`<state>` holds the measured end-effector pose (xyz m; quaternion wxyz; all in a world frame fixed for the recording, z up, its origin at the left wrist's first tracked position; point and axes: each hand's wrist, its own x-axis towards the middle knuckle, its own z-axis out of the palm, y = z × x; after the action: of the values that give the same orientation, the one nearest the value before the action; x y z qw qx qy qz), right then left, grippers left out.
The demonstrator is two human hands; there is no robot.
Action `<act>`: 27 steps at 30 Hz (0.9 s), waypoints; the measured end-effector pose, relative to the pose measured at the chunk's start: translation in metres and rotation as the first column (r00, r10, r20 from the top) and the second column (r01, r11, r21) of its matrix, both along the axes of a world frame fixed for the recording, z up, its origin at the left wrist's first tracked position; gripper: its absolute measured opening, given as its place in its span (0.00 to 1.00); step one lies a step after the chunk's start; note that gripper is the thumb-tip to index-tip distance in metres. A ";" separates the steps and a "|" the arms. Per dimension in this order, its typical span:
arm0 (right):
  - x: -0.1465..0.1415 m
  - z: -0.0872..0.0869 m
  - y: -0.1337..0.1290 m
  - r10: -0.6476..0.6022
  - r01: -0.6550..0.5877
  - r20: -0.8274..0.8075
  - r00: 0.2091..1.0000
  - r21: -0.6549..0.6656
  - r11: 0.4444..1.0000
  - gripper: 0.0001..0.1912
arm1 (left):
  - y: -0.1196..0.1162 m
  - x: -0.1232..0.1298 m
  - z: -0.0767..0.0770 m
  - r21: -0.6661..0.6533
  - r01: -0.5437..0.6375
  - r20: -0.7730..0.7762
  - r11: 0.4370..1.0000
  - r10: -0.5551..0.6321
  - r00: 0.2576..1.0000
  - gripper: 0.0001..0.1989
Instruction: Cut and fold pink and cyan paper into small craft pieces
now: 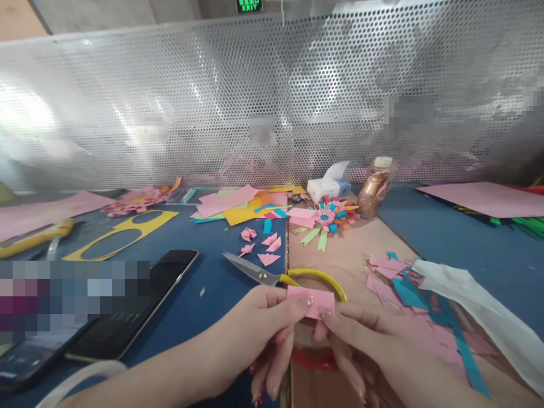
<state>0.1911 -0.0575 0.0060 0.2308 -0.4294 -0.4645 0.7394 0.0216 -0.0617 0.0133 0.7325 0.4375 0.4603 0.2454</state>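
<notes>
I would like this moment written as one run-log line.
left hand: holds pink paper | right hand: holds same paper | scissors: partly hidden by hands | folded pink pieces: beyond scissors

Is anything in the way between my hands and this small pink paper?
Nothing visible: the left hand and right hand both grip the pink paper directly. The scissors lie behind it, not in between.
</notes>
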 end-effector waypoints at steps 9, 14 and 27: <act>-0.001 -0.003 -0.002 -0.019 0.019 0.000 1.000 0.002 1.000 0.20 | 0.001 0.000 0.000 -0.012 0.024 0.020 1.000 -0.024 1.000 0.24; -0.001 -0.001 -0.001 0.002 -0.003 0.024 1.000 0.036 0.999 0.19 | 0.000 -0.001 0.000 -0.001 -0.006 0.009 1.000 0.006 1.000 0.23; 0.001 0.009 0.002 0.072 -0.073 0.010 0.997 0.039 0.997 0.21 | 0.003 -0.001 -0.002 -0.008 -0.036 0.079 0.999 0.037 0.996 0.21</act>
<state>0.1922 -0.0556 0.0151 0.2103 -0.4109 -0.4953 0.7359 0.0209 -0.0589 0.0111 0.7468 0.4167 0.4397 0.2743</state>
